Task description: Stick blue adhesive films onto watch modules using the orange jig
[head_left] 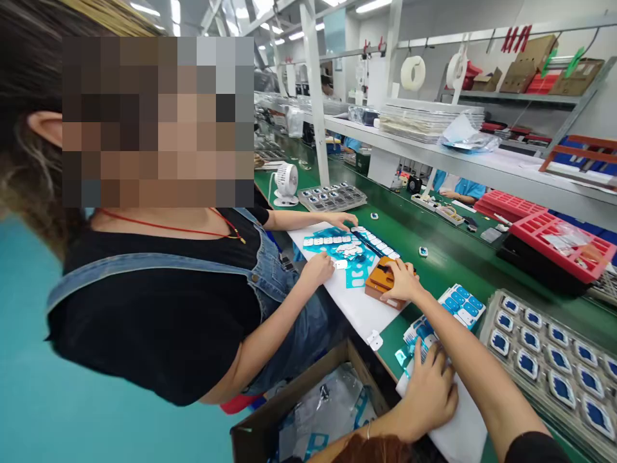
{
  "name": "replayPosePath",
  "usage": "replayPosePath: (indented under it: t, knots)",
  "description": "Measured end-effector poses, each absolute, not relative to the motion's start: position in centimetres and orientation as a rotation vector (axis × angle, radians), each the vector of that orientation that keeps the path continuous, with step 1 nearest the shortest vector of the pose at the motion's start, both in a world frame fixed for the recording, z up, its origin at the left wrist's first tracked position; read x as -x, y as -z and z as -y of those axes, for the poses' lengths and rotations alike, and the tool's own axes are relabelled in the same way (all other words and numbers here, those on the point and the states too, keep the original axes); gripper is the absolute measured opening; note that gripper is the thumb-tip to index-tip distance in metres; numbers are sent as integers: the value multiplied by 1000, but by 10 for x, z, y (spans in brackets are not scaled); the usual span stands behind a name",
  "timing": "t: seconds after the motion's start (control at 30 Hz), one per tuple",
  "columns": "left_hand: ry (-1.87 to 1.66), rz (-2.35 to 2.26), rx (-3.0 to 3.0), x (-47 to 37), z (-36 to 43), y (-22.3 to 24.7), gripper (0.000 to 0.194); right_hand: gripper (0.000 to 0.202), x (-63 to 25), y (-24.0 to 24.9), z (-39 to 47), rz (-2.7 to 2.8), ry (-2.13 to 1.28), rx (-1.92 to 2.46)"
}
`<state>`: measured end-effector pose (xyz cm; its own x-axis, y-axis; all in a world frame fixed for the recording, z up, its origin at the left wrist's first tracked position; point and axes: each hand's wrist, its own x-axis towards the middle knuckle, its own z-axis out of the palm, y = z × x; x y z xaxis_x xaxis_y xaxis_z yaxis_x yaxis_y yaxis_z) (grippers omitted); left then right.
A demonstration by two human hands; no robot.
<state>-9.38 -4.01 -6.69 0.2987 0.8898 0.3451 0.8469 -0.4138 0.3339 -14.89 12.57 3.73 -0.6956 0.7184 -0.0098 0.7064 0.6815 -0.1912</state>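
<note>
On the green bench (402,220), an orange-brown rectangular block (377,278) at four o'clock is clasped, apparently being positioned, by the right hand (403,283), steadiness needed, any pinch by the left hand (429,393) untellable.

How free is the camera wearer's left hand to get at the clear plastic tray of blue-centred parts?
Probably not straight across: the wearer's right forearm appears to lie between the left hand and the clear plastic tray. Going under or around it might work.
</note>
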Motion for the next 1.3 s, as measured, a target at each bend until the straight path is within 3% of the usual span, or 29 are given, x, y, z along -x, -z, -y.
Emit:
replayPosePath:
  t: [0.1,0.2,0.37,0.5,0.67,0.8,1.0,1.2,1.3]
  knots:
    - [-737,-1768,-2303,94,45,61,50,80,137,-39,-110,2808,-208,1124]
    - [-701,-1888,-2234,92,47,56,54,56,104,-45,-80,2778,-148,1023]
    - [-620,-1957,-2193,93,44,50,56,23,-13,-44,-12,2668,-75,954]
    - [-606,-1991,-2196,105,44,40,46,18,-131,-27,50,2458,194,892]
    - [-479,-1935,-2223,124,46,28,39,15,-236,-11,127,2180,351,1224]
    - [-539,-1969,-2101,136,33,12,38,10,-264,-11,161,1989,425,1374]
    - [-1026,-2328,-2021,144,-6,-11,45,18,-271,-9,151,2073,391,1301]
    - [-336,-2272,-2247,154,-6,7,34,12,-281,1,141,2130,317,1305]
    - [-186,-2255,-2276,160,0,14,36,13,-283,-2,139,2129,301,1284]
